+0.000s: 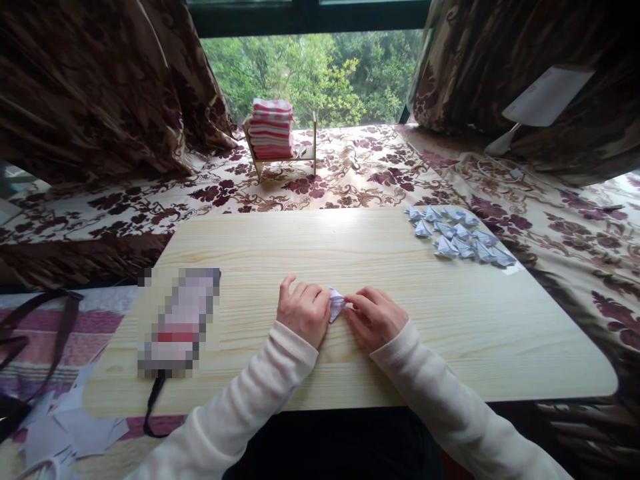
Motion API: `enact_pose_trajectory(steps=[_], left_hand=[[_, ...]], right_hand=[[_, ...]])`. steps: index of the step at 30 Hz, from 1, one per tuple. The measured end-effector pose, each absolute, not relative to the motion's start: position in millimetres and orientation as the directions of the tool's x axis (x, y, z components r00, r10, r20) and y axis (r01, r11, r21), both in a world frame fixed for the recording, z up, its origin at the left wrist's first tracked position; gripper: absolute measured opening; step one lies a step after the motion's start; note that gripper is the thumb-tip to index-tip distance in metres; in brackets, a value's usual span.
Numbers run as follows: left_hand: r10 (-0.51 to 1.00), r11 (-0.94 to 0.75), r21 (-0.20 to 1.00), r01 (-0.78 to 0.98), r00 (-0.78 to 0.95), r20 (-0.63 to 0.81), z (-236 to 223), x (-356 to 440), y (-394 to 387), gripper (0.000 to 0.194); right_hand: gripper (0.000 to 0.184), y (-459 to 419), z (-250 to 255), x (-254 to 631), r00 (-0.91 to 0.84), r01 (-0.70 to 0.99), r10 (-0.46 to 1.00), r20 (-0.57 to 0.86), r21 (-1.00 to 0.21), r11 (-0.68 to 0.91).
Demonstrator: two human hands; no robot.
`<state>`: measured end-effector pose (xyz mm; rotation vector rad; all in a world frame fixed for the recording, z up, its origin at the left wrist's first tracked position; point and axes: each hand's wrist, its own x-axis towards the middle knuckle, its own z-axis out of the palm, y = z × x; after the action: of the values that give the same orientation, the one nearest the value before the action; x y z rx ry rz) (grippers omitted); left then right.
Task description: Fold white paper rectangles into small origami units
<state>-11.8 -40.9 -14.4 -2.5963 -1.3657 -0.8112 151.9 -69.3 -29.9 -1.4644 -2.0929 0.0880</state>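
Note:
Between my two hands, low over the middle of the wooden table (240,253), is a small piece of folded white paper (337,304) with a pointed lower end. My left hand (305,310) grips its left side, the fingers curled over it and partly hiding it. From the other side, my right hand (375,317) pinches the paper's right tip between thumb and fingertips. Several folded paper pieces (455,233) of a similar look lie in a cluster at the table's far right corner.
A blurred-out device (183,320) with a black cable lies at the table's left. Loose white paper sheets (70,427) are below left. Beyond the table stand a small wooden rack (314,143) with folded red-and-white cloths (271,130) and a white lamp (547,97).

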Motion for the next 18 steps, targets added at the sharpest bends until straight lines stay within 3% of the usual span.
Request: enact_pose_trajectory(steps=[4, 9, 18], left_hand=[[0.748, -0.593, 0.194, 0.782, 0.445, 0.493, -15.2, -14.1, -40.0, 0.014], [0.755, -0.593, 0.222, 0.774, 0.439, 0.487, -16.9, -17.1, -38.2, 0.014], [0.723, -0.623, 0.164, 0.765, 0.484, 0.492, -16.6, -17.6, -37.7, 0.016]], right_hand=[[0.027, -66.8, -27.0, 148.0, -0.302, 0.841, 0.864, 0.404, -0.313, 0.440], [0.028, -65.4, -23.5, 143.1, -0.369, 0.886, 0.870, 0.327, -0.159, 0.435], [0.027, -68.8, -21.6, 143.5, -0.394, 0.905, 0.871, 0.294, -0.044, 0.424]])
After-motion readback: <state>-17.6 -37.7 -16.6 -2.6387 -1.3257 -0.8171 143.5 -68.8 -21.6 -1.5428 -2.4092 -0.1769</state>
